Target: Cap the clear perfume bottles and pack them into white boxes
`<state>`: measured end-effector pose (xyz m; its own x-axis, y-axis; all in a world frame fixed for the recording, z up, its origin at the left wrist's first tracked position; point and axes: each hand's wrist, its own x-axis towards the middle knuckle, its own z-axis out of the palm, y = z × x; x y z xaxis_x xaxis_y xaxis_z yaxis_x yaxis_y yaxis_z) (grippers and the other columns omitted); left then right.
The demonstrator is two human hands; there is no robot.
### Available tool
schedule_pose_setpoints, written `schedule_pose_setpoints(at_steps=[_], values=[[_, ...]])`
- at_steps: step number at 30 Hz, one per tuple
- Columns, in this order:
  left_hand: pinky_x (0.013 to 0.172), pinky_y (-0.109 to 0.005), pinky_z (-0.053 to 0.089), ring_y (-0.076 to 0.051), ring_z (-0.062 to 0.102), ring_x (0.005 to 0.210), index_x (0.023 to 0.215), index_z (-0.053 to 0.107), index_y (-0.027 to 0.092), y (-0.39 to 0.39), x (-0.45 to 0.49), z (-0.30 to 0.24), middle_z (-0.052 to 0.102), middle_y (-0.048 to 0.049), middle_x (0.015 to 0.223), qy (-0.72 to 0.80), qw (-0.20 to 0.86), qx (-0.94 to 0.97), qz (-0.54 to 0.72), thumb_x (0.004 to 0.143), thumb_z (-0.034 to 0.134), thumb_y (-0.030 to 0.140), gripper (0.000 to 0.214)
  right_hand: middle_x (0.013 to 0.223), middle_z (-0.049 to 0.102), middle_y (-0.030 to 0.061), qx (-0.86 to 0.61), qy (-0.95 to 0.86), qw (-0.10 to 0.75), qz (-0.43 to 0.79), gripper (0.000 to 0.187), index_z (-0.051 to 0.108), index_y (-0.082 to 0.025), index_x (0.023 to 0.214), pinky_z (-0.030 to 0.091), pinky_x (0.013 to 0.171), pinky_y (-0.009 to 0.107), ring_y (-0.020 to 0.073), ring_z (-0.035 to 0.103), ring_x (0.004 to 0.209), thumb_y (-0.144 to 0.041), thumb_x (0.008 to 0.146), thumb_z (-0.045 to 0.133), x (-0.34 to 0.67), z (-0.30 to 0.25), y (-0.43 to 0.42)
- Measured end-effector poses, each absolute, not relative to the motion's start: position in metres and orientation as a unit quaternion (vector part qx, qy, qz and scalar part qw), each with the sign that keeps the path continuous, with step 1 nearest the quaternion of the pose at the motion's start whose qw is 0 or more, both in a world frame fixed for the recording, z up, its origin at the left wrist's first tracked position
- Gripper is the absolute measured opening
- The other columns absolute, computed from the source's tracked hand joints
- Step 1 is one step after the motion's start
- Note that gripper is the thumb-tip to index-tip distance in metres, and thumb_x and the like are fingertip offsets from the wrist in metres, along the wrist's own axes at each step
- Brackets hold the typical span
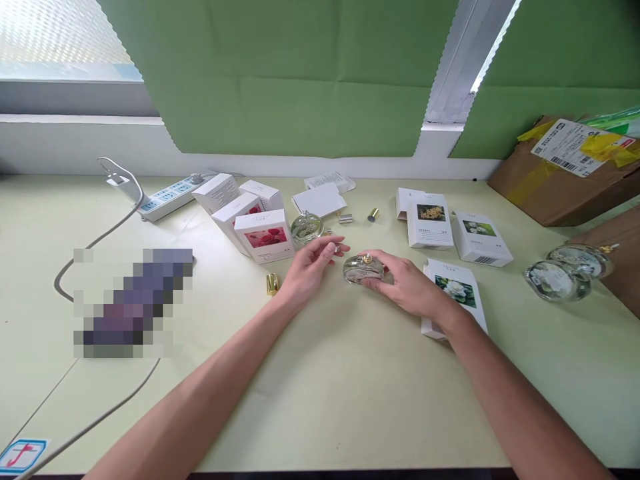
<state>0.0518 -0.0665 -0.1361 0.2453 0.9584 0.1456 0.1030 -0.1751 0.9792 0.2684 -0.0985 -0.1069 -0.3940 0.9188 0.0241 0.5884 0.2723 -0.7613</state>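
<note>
Hands low over pale tabletop, close together near its middle. Right hand curled around round glass bottle lying on tabletop, fingers wrapped behind it, thumb at its near side, gold neck up. Left hand just left of bottle, fingers half curled, thumb and forefinger pinching small silvery piece, too small to identify. Four round bottles counted: one in grip, second bottle just behind left hand, two bottles lying well apart at right edge. Gold caps: gold cap near left wrist, another farther back beside silver cap. Boxes: four white boxes clustered at left, front one with red flower; three flower-print boxes at right, one of them partly under right forearm. Two white leaflets near wall. One power strip at back left with cord trailing forward. Cardboard parcel at far right. Blurred patch at left, contents not to be told.
</note>
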Motion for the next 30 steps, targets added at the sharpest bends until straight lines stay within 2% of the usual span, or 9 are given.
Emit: schedule_pose_setpoints(at_steps=[3, 5, 8, 11, 14, 17, 21, 26, 30], values=[[0.092, -0.035, 0.05, -0.021, 0.064, 0.105, 0.117, 0.067, 0.021, -0.073, 0.059, -0.138, 0.071, -0.0081, 0.113, 0.481, 0.348, 0.697, 0.402, 0.098, 0.051, 0.036, 0.028, 0.12, 0.068, 0.0026, -0.497, -0.756, 0.233, 0.355, 0.039, 0.054, -0.031, 0.131, 0.05, 0.084, 0.035, 0.0208, 0.065, 0.096, -0.038, 0.093, 0.059, 0.269, -0.107, -0.099], [0.098, -0.04, 0.049, -0.024, 0.06, 0.111, 0.116, 0.067, 0.021, -0.077, 0.062, -0.14, 0.07, -0.0085, 0.114, 0.498, 0.258, 0.743, 0.365, 0.099, 0.048, 0.029, 0.027, 0.118, 0.068, 0.0026, -0.498, -0.755, 0.231, 0.359, 0.039, 0.054, -0.031, 0.131, 0.051, 0.083, 0.035, 0.0205, 0.066, 0.093, -0.04, 0.093, 0.058, 0.269, -0.107, -0.099], [0.107, -0.045, 0.043, -0.026, 0.052, 0.124, 0.126, 0.061, 0.021, -0.076, 0.06, -0.143, 0.066, -0.0086, 0.124, 0.495, 0.171, 0.785, 0.333, 0.099, 0.044, 0.024, 0.032, 0.121, 0.068, 0.003, -0.497, -0.758, 0.234, 0.352, 0.038, 0.055, -0.031, 0.13, 0.051, 0.085, 0.035, 0.0214, 0.066, 0.099, -0.039, 0.093, 0.058, 0.269, -0.107, -0.099], [0.116, -0.046, 0.037, -0.025, 0.043, 0.137, 0.139, 0.049, 0.02, -0.068, 0.053, -0.146, 0.053, -0.0097, 0.144, 0.489, 0.108, 0.796, 0.34, 0.099, 0.038, 0.022, 0.041, 0.124, 0.067, 0.0037, -0.494, -0.762, 0.238, 0.345, 0.037, 0.056, -0.03, 0.129, 0.05, 0.088, 0.035, 0.0226, 0.065, 0.107, -0.037, 0.093, 0.059, 0.269, -0.107, -0.098], [0.12, -0.048, 0.032, -0.027, 0.034, 0.146, 0.147, 0.038, 0.016, -0.059, 0.048, -0.15, 0.039, -0.014, 0.156, 0.498, 0.095, 0.804, 0.31, 0.101, 0.033, 0.025, 0.048, 0.123, 0.068, 0.004, -0.496, -0.764, 0.235, 0.34, 0.036, 0.056, -0.029, 0.128, 0.05, 0.089, 0.036, 0.0231, 0.064, 0.107, -0.036, 0.092, 0.059, 0.269, -0.106, -0.098], [0.121, -0.051, 0.029, -0.03, 0.031, 0.148, 0.147, 0.038, 0.012, -0.054, 0.049, -0.154, 0.036, -0.0169, 0.157, 0.511, 0.1, 0.819, 0.241, 0.102, 0.031, 0.028, 0.048, 0.117, 0.069, 0.0037, -0.492, -0.766, 0.238, 0.338, 0.035, 0.056, -0.029, 0.127, 0.049, 0.088, 0.036, 0.0224, 0.065, 0.103, -0.036, 0.093, 0.058, 0.268, -0.107, -0.098], [0.119, -0.049, 0.032, -0.03, 0.037, 0.143, 0.141, 0.044, 0.01, -0.055, 0.052, -0.155, 0.043, -0.0172, 0.152, 0.51, 0.074, 0.827, 0.225, 0.102, 0.03, 0.025, 0.045, 0.117, 0.069, 0.0029, -0.491, -0.767, 0.244, 0.333, 0.034, 0.056, -0.028, 0.126, 0.048, 0.087, 0.034, 0.0212, 0.064, 0.102, -0.035, 0.092, 0.059, 0.267, -0.108, -0.097], [0.103, -0.044, 0.045, -0.027, 0.055, 0.118, 0.131, 0.053, 0.018, -0.056, 0.049, -0.152, 0.056, -0.0122, 0.129, 0.489, 0.06, 0.832, 0.254, 0.096, 0.034, 0.014, 0.039, 0.118, 0.068, 0.0032, -0.491, -0.767, 0.238, 0.336, 0.033, 0.056, -0.029, 0.125, 0.048, 0.085, 0.034, 0.0219, 0.064, 0.101, -0.037, 0.093, 0.058, 0.267, -0.108, -0.098], [0.1, -0.04, 0.046, -0.024, 0.054, 0.114, 0.125, 0.058, 0.021, -0.054, 0.047, -0.153, 0.057, -0.0092, 0.121, 0.484, 0.066, 0.832, 0.262, 0.094, 0.036, 0.009, 0.04, 0.116, 0.068, 0.0029, -0.498, -0.765, 0.234, 0.334, 0.032, 0.056, -0.029, 0.124, 0.048, 0.083, 0.032, 0.0213, 0.063, 0.099, -0.036, 0.093, 0.058, 0.267, -0.106, -0.099]])
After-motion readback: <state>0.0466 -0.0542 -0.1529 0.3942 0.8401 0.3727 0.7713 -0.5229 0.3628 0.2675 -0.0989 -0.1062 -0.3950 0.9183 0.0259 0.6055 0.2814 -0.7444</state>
